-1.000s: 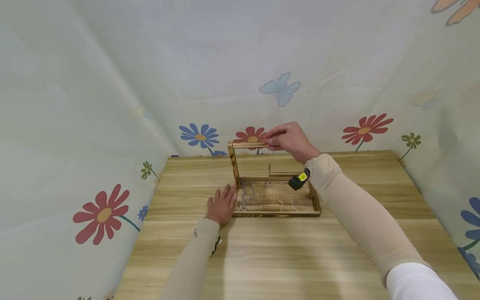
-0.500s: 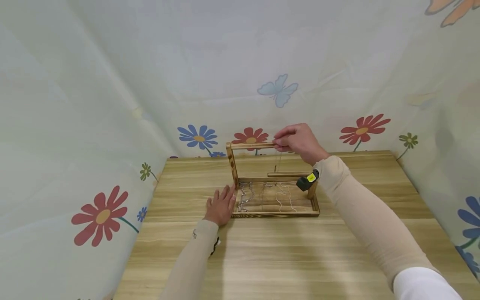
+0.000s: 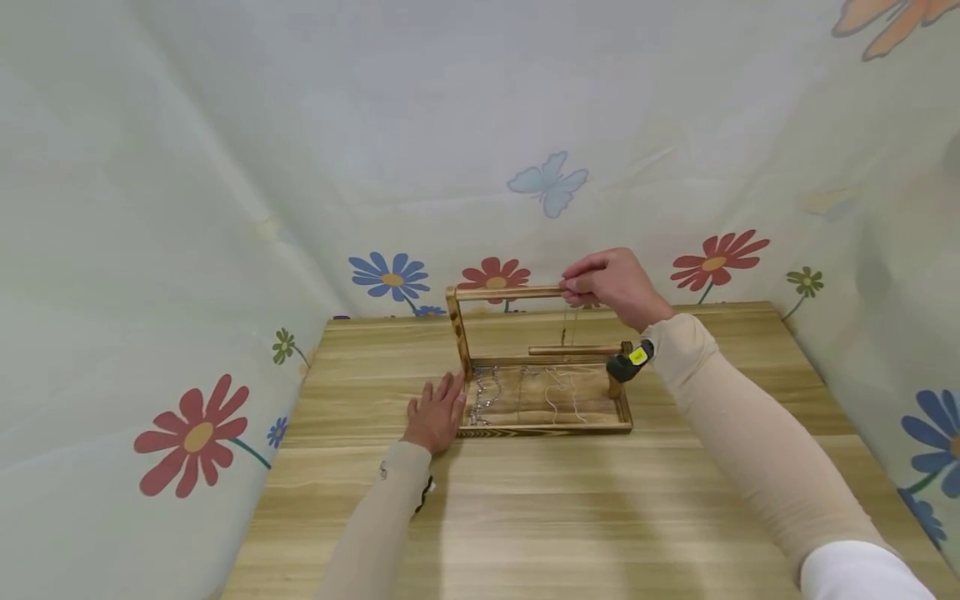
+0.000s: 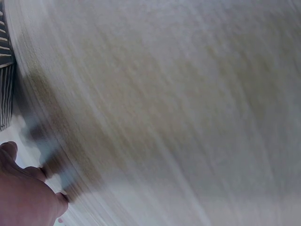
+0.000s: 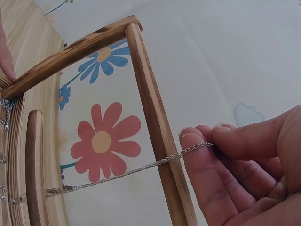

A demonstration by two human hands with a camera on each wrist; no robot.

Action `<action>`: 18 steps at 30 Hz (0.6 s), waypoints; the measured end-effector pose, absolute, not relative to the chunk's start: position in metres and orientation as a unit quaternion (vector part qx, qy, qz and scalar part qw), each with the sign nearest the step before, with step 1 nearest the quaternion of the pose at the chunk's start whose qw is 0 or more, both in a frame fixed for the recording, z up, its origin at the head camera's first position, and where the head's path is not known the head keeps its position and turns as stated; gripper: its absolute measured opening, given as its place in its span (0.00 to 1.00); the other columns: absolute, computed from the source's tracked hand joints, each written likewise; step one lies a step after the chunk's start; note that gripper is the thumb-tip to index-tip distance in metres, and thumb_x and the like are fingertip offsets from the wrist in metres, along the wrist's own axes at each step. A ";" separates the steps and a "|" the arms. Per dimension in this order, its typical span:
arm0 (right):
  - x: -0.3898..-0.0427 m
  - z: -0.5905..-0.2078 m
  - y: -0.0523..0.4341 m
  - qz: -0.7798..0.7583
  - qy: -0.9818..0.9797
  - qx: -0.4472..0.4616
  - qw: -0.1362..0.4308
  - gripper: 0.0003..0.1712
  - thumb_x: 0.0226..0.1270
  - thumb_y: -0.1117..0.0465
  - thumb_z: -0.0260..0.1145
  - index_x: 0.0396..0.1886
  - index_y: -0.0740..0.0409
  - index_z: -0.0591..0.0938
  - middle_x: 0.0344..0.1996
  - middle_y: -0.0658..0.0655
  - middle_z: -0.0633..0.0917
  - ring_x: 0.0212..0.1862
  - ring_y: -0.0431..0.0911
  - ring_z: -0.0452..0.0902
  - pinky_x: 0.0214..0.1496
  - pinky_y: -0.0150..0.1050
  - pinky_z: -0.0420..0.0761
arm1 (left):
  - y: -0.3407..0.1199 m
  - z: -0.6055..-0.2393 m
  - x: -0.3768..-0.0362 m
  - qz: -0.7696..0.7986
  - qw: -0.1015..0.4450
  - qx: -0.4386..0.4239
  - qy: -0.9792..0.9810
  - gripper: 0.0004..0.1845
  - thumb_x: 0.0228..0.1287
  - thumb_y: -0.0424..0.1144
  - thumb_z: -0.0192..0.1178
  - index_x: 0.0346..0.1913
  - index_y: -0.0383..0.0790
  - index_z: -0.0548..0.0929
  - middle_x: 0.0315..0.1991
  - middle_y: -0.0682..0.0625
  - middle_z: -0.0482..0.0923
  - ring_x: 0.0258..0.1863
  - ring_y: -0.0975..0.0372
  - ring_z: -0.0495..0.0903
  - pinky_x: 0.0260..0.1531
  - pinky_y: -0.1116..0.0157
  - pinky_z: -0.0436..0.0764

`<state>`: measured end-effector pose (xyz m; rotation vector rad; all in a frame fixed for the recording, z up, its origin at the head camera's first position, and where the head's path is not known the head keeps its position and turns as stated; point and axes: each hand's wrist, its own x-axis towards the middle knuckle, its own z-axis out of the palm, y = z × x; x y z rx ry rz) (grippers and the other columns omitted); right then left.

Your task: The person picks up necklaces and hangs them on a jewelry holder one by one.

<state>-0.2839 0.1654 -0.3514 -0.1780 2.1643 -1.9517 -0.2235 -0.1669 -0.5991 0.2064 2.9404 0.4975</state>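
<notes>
A wooden jewellery stand (image 3: 459,325) with a tray base (image 3: 543,429) sits on the table. My right hand (image 3: 611,283) pinches a thin silver chain (image 5: 141,168) at the top bar (image 3: 510,292), and the chain hangs over that bar (image 5: 150,108) toward the lower rail (image 3: 573,350). Several more chains (image 3: 487,396) lie in the tray. My left hand (image 3: 435,412) rests flat on the table against the tray's left end, fingers straight. The left wrist view is blurred, showing only tabletop and part of my left hand (image 4: 23,197).
The light wooden table (image 3: 525,508) is enclosed by flower-and-butterfly printed fabric walls (image 3: 225,208) on the left, back and right. A small black and yellow device (image 3: 628,363) is strapped at my right wrist.
My right hand has slid rightward along the top bar with the chain pinched. The left hand has stayed by the tray.
</notes>
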 end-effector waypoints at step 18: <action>-0.282 -0.349 0.197 -0.668 0.736 -0.028 0.106 0.15 0.70 0.68 0.64 0.54 0.71 0.81 0.46 0.67 0.87 0.47 0.54 0.86 0.47 0.41 0.86 | -0.166 -0.593 -0.219 0.170 0.060 0.075 0.981 0.29 0.81 0.56 0.29 0.80 0.61 0.46 0.80 0.55 0.46 0.76 0.39 0.47 0.68 0.32 0.47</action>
